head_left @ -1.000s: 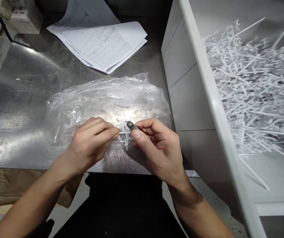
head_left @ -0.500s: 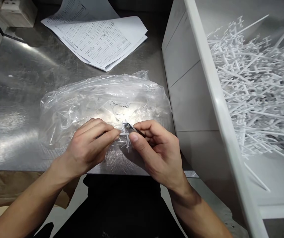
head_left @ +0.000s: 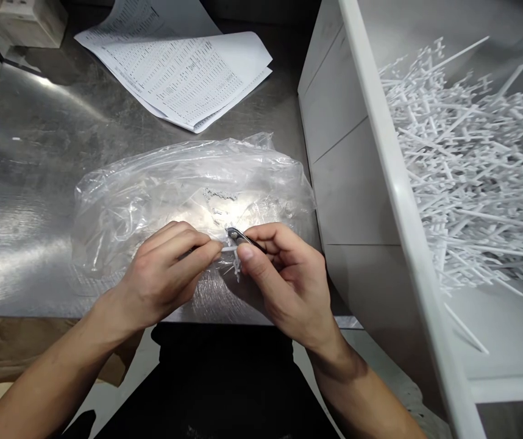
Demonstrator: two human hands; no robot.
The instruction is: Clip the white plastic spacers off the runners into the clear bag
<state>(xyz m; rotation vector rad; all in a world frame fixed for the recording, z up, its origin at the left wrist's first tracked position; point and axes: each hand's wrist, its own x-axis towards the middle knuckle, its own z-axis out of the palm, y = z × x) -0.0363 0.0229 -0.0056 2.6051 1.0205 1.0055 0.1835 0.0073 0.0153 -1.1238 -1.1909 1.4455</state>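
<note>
My left hand [head_left: 163, 268] is closed, thumb and forefinger pinching the end of a small white plastic sprue [head_left: 229, 249]. Short branches of the sprue hang down between my two hands. In my closed right hand [head_left: 291, 280] is a pair of small nippers [head_left: 238, 235]; their metal jaws reach the upper part of the sprue, but I cannot tell whether the blades touch it. The right thumb lies close against the sprue, and the handles are mostly hidden by the fingers. Beneath both hands a clear plastic bag [head_left: 165, 183] lies crumpled, with tiny grey bits on it.
To the right stands a tall-sided white bin [head_left: 396, 183] holding a heap of white plastic sprues [head_left: 481, 164]. Printed sheets [head_left: 183, 73] lie folded at the back of the metal table [head_left: 24, 164]. A pale block [head_left: 33, 24] sits at the far left corner.
The hands and nippers hold almost the same pose, with only slight shifts at the sprue. The view has moved a little, so the bin's contents appear slightly displaced.
</note>
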